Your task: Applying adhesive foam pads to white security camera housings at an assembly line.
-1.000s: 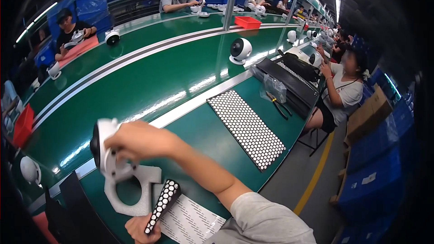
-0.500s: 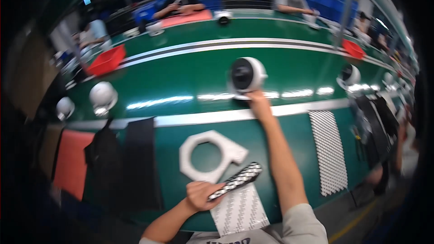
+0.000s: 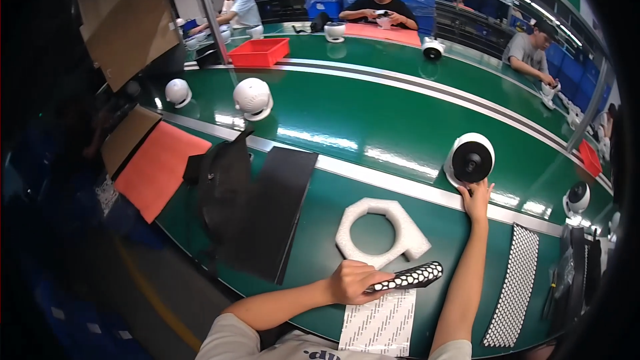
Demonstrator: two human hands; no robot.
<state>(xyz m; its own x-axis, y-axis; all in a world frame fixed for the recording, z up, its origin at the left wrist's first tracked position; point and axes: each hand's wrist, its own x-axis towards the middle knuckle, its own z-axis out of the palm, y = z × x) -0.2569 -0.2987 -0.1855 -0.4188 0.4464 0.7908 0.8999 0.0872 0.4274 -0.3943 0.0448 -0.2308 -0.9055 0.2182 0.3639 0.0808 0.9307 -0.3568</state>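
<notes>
A: Change since half a second back: view has swung. The white round device (image 3: 469,159) now sits right of centre instead of upper middle. The right hand (image 3: 477,199) stays stretched to it, fingertips on its lower rim, not closed round it.

B: Left hand (image 3: 352,281)?

A: Lower centre, closed on one end of a black dotted strip (image 3: 408,277), just above the white dotted sheet (image 3: 380,320). White foam ring (image 3: 379,232) lies free just above that hand.

B: Handling estimate?

A: Device looks like a hard, smooth shell, probably slippery and moderately heavy; I'd cup the white body from both sides and avoid the dark front face. Strip appears thin and bendy.
</notes>
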